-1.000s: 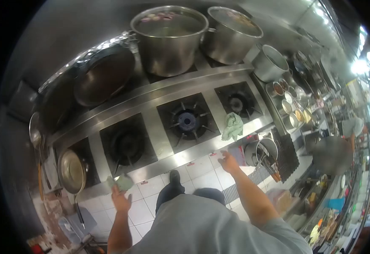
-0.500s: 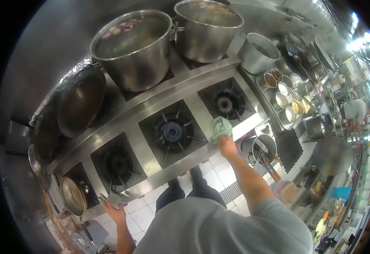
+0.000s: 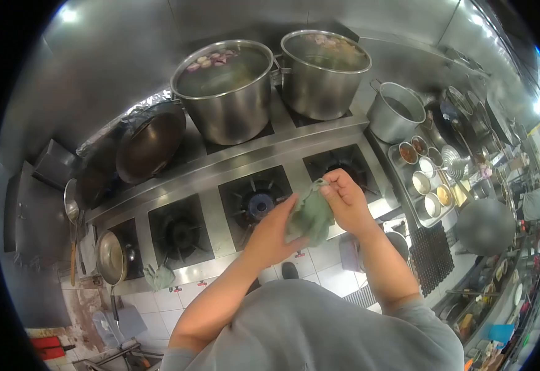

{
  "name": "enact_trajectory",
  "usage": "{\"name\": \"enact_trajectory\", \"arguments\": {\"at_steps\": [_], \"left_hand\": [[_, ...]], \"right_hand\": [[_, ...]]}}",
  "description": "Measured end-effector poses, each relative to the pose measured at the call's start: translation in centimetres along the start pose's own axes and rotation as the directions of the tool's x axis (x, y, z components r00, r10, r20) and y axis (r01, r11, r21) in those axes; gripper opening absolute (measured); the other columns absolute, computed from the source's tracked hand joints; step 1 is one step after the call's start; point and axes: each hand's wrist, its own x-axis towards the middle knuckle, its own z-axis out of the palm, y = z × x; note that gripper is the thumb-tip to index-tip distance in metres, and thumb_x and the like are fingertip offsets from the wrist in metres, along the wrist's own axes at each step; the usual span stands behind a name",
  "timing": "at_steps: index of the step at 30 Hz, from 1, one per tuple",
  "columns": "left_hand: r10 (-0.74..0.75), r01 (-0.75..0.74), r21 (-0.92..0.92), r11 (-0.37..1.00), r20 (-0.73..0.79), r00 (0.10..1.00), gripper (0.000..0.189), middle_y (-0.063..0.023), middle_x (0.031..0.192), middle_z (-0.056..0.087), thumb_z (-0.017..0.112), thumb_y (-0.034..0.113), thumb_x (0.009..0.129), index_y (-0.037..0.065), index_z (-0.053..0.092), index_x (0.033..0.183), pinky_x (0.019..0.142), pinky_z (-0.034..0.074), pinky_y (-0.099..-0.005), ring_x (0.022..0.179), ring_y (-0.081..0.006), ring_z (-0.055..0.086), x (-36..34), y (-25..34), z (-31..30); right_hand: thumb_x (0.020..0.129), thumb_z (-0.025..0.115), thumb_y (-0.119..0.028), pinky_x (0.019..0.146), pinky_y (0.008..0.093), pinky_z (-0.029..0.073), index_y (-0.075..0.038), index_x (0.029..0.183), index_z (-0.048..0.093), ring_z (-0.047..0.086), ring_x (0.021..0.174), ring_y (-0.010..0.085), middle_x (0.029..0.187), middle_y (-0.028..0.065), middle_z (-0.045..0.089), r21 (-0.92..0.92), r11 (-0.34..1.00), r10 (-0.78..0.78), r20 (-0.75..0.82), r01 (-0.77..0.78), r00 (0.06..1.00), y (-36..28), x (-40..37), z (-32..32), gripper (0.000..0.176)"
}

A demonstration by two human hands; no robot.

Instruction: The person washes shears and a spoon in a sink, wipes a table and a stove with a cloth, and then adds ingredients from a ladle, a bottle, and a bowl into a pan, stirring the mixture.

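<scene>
A green cloth (image 3: pixel 312 216) is held up between my two hands, above the front edge of the steel stove (image 3: pixel 225 241). My left hand (image 3: pixel 276 232) grips its left side. The fingers of my right hand (image 3: pixel 346 196) pinch its upper right corner. Another greenish cloth (image 3: pixel 159 277) lies on the stove's front edge at the left, near a frying pan (image 3: pixel 112 257). Behind the cloth in my hands are the burners, one of them with a bluish centre (image 3: pixel 261 206).
Two large stockpots (image 3: pixel 223 99) (image 3: pixel 325 80) stand at the back, beside a wok (image 3: pixel 151 143). A smaller pot (image 3: pixel 395 112) and a tray of seasoning bowls (image 3: pixel 427 217) are on the right. At far right a person (image 3: pixel 537 203) is partly visible.
My left hand has left the cloth at the stove's left edge and moved right to the green cloth. My right hand has lifted that cloth off the stove. The view has shifted.
</scene>
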Motion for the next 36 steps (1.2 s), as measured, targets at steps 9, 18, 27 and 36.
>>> {"name": "enact_trajectory", "arguments": {"at_steps": [9,18,27,36], "left_hand": [[-0.456,0.509,-0.094,0.856,0.33,0.827,0.043,-0.0125,0.109,0.071,0.076,0.023,0.082,0.003,0.067,0.119,0.091,0.053,-0.038,0.1,-0.027,0.069,-3.1,-9.2,-2.4],[-0.202,0.031,-0.993,0.115,0.007,0.979,0.064,-0.0158,0.136,0.06,0.069,0.028,0.086,-0.001,0.05,0.14,0.109,0.044,-0.045,0.127,-0.0306,0.056,-6.2,-8.2,-7.6],[-0.449,-0.047,-0.92,0.39,-0.234,0.862,0.025,-0.0098,0.113,0.07,0.062,0.007,0.094,0.002,0.061,0.118,0.094,0.052,-0.0353,0.105,-0.0214,0.067,-12.0,-10.1,-10.3],[-0.426,-0.068,-0.691,0.719,-0.517,0.742,0.021,-0.0072,0.102,0.07,0.067,0.003,0.09,0.001,0.062,0.11,0.086,0.051,-0.0295,0.094,-0.0155,0.066,-12.2,-8.1,-14.5]], "right_hand": [[0.102,0.056,-0.012,0.08,0.0286,0.052,-0.005,0.112,0.055,0.065,0.09,0.0145,0.103,0.0056,0.068,0.631,0.776,0.032,-0.026,-0.008,0.999,-3.4,0.8,-5.7,0.012],[0.101,0.061,-0.03,0.106,0.0381,0.046,-0.002,0.143,0.047,0.057,0.127,0.0231,0.135,0.0098,0.06,0.594,0.641,0.205,0.478,-0.486,0.854,7.2,0.4,-2.8,0.053],[0.088,0.062,0.005,0.091,0.0311,0.052,0.001,0.137,0.049,0.066,0.104,0.0162,0.116,0.0098,0.068,0.135,0.934,0.251,0.411,-0.332,0.876,6.6,2.8,0.5,0.051],[0.089,0.066,-0.002,0.062,0.0229,0.039,-0.003,0.13,0.061,0.047,0.071,0.0055,0.084,-0.004,0.062,-0.069,0.998,0.012,0.097,-0.005,0.995,4.6,9.1,2.8,0.041]]}}
